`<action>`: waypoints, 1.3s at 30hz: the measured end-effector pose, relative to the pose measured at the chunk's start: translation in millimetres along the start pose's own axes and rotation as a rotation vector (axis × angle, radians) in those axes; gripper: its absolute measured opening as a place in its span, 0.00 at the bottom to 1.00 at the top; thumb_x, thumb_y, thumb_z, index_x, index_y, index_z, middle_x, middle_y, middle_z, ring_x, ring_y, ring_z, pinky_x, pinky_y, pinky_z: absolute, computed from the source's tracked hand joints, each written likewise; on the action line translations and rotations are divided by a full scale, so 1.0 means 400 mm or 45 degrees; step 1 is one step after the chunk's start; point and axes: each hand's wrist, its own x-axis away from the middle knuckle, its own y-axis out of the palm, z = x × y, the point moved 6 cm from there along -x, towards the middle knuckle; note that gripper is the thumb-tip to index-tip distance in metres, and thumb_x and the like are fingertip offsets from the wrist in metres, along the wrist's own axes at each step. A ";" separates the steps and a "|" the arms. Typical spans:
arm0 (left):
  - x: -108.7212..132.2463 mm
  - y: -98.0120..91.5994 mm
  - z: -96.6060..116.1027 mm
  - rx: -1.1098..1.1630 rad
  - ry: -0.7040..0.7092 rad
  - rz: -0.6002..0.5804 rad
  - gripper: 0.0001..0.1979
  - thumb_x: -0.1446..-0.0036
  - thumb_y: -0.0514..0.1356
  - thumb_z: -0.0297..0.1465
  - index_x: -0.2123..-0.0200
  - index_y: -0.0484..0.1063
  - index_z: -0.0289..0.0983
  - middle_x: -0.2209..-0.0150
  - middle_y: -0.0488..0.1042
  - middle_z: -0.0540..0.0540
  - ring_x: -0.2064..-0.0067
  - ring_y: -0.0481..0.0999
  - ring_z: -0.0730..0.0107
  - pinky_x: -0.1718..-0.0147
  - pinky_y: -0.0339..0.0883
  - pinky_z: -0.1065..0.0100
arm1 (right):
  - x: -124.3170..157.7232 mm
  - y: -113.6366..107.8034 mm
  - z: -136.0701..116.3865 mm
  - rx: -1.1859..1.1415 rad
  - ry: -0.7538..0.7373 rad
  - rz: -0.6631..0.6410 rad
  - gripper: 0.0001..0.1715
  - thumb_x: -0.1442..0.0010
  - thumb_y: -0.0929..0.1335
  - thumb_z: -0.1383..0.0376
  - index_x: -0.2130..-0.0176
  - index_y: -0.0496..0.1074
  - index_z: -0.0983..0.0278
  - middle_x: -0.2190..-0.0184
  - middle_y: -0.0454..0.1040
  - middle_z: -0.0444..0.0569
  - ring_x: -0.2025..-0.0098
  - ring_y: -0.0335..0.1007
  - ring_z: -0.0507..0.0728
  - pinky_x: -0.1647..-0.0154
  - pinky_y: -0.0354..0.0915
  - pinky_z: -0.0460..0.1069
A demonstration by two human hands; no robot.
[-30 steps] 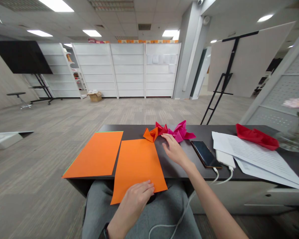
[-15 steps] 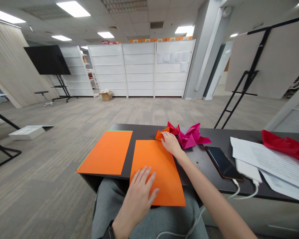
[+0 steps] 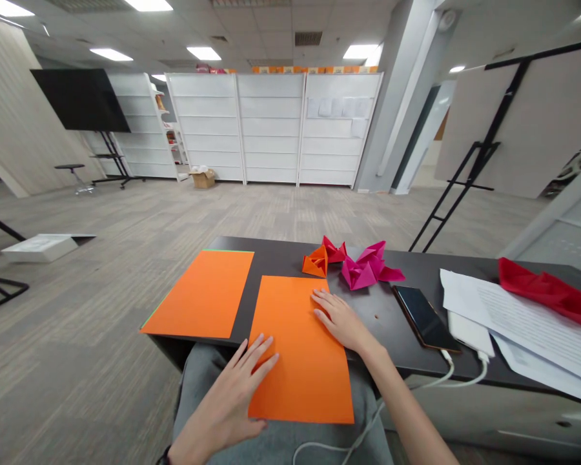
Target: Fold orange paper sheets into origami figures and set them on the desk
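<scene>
An orange sheet of paper (image 3: 295, 349) lies flat in front of me, its near end reaching past the table edge over my lap. My left hand (image 3: 237, 387) rests at the sheet's left side, fingers spread. On its upper right part lies my right hand (image 3: 339, 318), open, with fingers stretched out flat. A stack of paper with an orange top sheet (image 3: 203, 294) sits to the left. Beyond the sheet stand a small folded orange paper piece (image 3: 315, 261), a red folded piece (image 3: 335, 249) and a magenta folded piece (image 3: 368, 266).
On the dark table (image 3: 281, 250), a phone (image 3: 426, 316) and a white power bank (image 3: 468, 332) with cables lie at the right. Printed sheets (image 3: 527, 316) and a red folded item (image 3: 547, 290) are farther right. A white cable (image 3: 329, 447) hangs across my lap.
My right hand has left the folded orange piece and moved down onto the sheet. My left hand has shifted left to the sheet's edge. The sheet sits slightly nearer me.
</scene>
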 end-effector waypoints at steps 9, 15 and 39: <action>-0.025 -0.021 -0.117 -0.145 0.040 0.068 0.47 0.53 0.63 0.14 0.32 0.56 0.49 0.30 0.56 0.45 0.28 0.51 0.55 0.32 0.53 0.45 | -0.005 -0.019 0.007 -0.115 0.062 0.069 0.24 0.29 0.57 0.59 0.51 0.78 0.61 0.43 0.75 0.53 0.39 0.69 0.61 0.35 0.60 0.61; -0.057 -0.010 -0.071 -0.073 0.154 0.324 0.22 0.42 0.58 0.19 0.45 0.72 0.39 0.38 0.70 0.41 0.35 0.67 0.60 0.36 0.63 0.54 | 0.017 -0.058 0.008 -0.176 0.068 0.175 0.24 0.29 0.56 0.59 0.50 0.77 0.60 0.42 0.74 0.52 0.39 0.68 0.60 0.34 0.59 0.61; -0.221 -0.080 -0.101 0.527 -0.354 0.551 0.18 0.36 0.58 0.42 0.51 0.73 0.36 0.54 0.80 0.40 0.52 0.80 0.54 0.52 0.73 0.59 | 0.169 -0.112 0.020 -0.479 -0.028 -0.214 0.30 0.43 0.67 0.58 0.44 0.73 0.67 0.41 0.72 0.61 0.39 0.67 0.71 0.38 0.61 0.65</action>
